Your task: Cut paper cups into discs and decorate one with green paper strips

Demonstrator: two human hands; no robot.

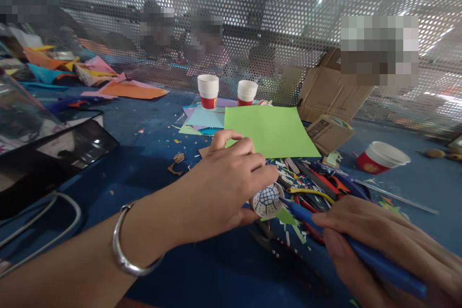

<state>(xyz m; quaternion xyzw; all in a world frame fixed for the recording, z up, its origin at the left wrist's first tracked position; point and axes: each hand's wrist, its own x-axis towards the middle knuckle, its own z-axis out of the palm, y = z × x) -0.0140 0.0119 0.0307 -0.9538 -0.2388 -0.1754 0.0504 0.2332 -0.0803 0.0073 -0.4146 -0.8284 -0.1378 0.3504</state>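
Note:
My left hand [234, 173], with a silver bangle at its wrist, grips a small round white paper cup bottom [267, 200] between thumb and fingers. Blue lines in a grid pattern, with dots around them, mark its face. A blue marker pen [299, 211] is held in my right hand [382, 245], its tip at the right edge of the cup bottom. Below them, partly in shadow, lie dark-handled scissors [288, 255]. Paper scraps [288, 173] and several tools surround both hands.
A green paper sheet [270, 130] lies beyond my hands, with stacked paper cups [208, 91] behind it. One red-and-white cup [382, 159] stands at right near a cardboard piece [328, 134]. A dark case [54, 159] is at left. A perforated metal panel [245, 19] rises behind.

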